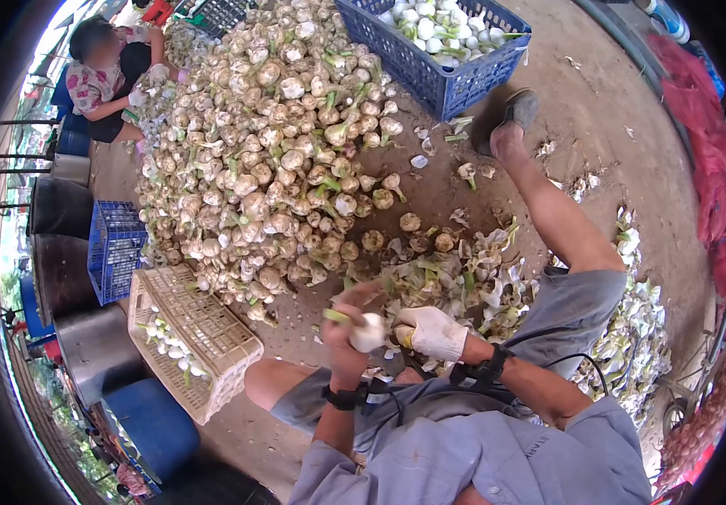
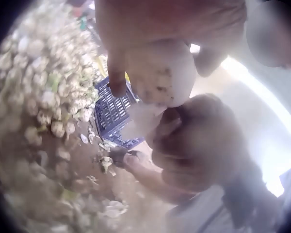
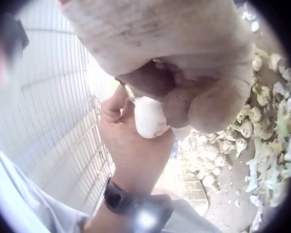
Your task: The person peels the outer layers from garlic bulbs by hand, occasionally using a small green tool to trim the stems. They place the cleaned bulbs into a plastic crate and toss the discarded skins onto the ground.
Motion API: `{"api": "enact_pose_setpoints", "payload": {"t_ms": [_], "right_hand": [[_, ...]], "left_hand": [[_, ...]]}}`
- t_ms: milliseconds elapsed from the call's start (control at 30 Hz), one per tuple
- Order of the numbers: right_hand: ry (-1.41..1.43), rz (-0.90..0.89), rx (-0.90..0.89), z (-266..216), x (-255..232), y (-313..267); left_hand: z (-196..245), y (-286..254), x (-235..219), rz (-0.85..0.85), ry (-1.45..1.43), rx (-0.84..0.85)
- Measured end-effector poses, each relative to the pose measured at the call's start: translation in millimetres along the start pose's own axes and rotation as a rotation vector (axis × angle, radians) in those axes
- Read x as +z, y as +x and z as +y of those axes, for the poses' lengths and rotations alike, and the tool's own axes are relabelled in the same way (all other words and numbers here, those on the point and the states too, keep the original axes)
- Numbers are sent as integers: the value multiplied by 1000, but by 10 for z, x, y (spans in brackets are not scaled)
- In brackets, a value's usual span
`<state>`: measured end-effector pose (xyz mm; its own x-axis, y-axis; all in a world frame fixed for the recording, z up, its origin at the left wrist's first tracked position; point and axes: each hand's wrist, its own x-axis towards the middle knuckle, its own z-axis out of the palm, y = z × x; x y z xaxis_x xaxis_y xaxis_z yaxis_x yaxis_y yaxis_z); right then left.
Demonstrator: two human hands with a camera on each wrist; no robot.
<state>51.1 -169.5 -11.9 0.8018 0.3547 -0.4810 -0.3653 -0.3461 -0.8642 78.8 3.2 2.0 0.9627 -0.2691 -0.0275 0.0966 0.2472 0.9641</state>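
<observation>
My bare left hand (image 1: 348,353) grips a white garlic bulb (image 1: 369,334), its green stem (image 1: 335,316) sticking out past the fingers. Close against the bulb is my right hand (image 1: 432,332) in a pale work glove, fingers curled. A bare fingertip (image 3: 177,107) shows beyond the glove in the right wrist view, right at the bulb. Thin white skin (image 2: 141,121) hangs between bulb and right hand in the left wrist view, pinched by the right fingers. Dark specks mark the bulb's face. The right palm is hidden.
A large heap of unpeeled garlic (image 1: 270,160) lies ahead. Cleaned bulbs fill a blue crate (image 1: 443,88); others lie in a tipped beige crate (image 1: 203,328). Peelings (image 1: 498,286) cover the ground by the legs. Another person (image 1: 106,80) sits at far left.
</observation>
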Motion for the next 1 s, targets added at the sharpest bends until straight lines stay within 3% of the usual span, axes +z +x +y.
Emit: {"api": "enact_pose_setpoints", "payload": {"t_ms": [33, 67, 133, 267, 333, 400, 467, 500, 533, 600, 633, 667, 733, 767, 800, 900, 933, 1000], "right_hand": [[5, 2, 10, 9, 6, 16], [10, -1, 13, 83, 24, 26], [7, 2, 1, 313, 31, 66], [81, -95, 198, 205, -164, 38], [71, -109, 196, 381, -152, 81], [78, -54, 110, 465, -136, 99], [235, 0, 155, 424, -156, 100], [244, 25, 169, 452, -145, 101], [243, 30, 172, 471, -142, 105], [328, 4, 283, 451, -173, 117], [347, -8, 336, 384, -214, 94], [344, 0, 336, 403, -236, 97], [241, 66, 201, 456, -221, 94], [241, 68, 197, 448, -220, 91], [227, 86, 181, 429, -246, 100], [182, 137, 121, 397, -262, 95], [154, 167, 90, 388, -269, 81], [146, 166, 95, 354, -281, 6]], "left_hand": [[12, 69, 39, 197, -418, -65], [-30, 146, -12, 199, -416, -71], [-174, 343, -213, 297, -847, -79], [-372, 702, -449, 204, -883, -102], [-430, 924, -555, 249, -825, -142], [-459, 1232, -679, 126, 879, 219], [-780, 1668, -767, 411, 304, -326], [-1063, 1851, -935, 286, 528, -345], [-1220, 1969, -943, 281, 524, -345], [-1501, 2120, -936, 36, 1475, -164], [-1637, 2143, -946, 37, 1561, -200], [-1620, 2192, -900, 35, 1555, -193], [-1540, 2257, -851, 68, 1334, -476], [-1554, 2245, -886, 69, 1325, -521], [-1569, 2202, -918, 73, 1326, -513], [-1660, 1981, -957, 82, 1366, -243], [-1675, 1955, -923, 81, 1363, -228], [-1670, 1912, -804, 74, 1309, -412]]}}
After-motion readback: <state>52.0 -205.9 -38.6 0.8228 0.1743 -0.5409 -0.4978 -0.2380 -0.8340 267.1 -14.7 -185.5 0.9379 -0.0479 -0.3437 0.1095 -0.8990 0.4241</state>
